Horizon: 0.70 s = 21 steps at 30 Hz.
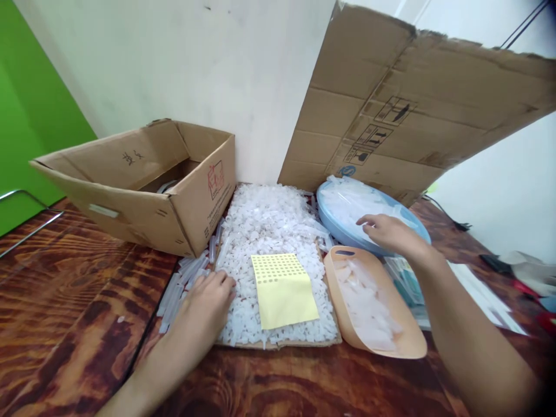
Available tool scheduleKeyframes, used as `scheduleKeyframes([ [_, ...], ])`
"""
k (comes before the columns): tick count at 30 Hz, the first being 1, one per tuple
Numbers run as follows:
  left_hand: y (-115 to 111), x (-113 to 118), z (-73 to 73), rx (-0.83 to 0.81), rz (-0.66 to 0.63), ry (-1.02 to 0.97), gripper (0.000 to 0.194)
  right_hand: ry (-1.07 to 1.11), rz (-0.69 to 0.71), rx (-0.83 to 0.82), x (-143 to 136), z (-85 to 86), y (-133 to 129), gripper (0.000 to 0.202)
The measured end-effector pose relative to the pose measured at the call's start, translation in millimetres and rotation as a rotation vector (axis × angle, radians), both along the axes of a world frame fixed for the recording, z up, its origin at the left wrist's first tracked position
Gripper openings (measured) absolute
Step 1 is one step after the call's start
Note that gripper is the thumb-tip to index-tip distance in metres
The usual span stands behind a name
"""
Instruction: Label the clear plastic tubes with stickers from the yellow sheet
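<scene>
A heap of small translucent white plastic pieces (264, 223) covers a flat cardboard base in the middle. On the heap lies a yellow sheet (286, 304) with rows of small round dots on its upper part. My left hand (211, 304) rests at the heap's left edge, its fingers curled and closed; whatever they hold is hidden. Over the blue basin (326, 223) on the right, my right hand (388, 233) hovers or rests with fingers apart, and nothing shows in it. Clear plastic pieces (347, 200) fill the basin.
An orange tray (410, 341) with more white pieces stands before the basin. Longer clear strips (185, 281) lie left of the heap. An open cardboard box (191, 202) stands at the back left; a large cardboard sheet (417, 104) leans behind the basin. Papers (482, 295) lie at right.
</scene>
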<state>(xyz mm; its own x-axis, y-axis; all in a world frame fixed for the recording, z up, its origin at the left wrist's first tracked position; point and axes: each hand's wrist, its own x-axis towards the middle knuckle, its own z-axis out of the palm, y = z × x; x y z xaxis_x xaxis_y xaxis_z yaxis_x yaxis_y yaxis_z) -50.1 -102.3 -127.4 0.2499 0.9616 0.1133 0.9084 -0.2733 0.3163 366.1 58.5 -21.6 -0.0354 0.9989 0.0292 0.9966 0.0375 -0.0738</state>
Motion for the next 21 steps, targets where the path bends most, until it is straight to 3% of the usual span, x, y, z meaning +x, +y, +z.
scheduleKeyframes([
  [4, 4, 5, -2.5, -0.011, -0.011, -0.011, 0.016, -0.026, 0.026, -0.118, 2, -9.2, 33, 0.011],
  [9, 6, 5, -1.3, -0.019, -0.035, -0.061, 0.011, -0.031, 0.033, 0.073, -2, -6.8, 16, 0.031],
  [13, 6, 4, -2.7, -0.012, -0.043, -0.096, 0.010, -0.003, 0.019, 0.328, -12, 7.8, -23, 0.041],
  [15, 7, 4, -2.7, 0.000, -0.053, -0.115, 0.009, 0.035, 0.080, 0.460, -24, 13.9, -52, 0.038],
  [16, 7, 4, -2.4, 0.008, -0.061, -0.123, 0.010, 0.073, 0.175, 0.606, -32, 15.4, -69, 0.030],
  [17, 8, 5, -2.2, 0.017, -0.071, -0.132, 0.010, 0.109, 0.273, 0.730, -41, 15.5, -86, 0.025],
  [19, 9, 6, -2.3, 0.035, -0.092, -0.146, 0.011, 0.220, 0.400, 0.816, -63, 10.5, -121, 0.020],
  [21, 11, 8, -4.2, 0.050, -0.107, -0.154, 0.013, 0.372, 0.386, 0.823, -89, -1.6, -150, 0.025],
])
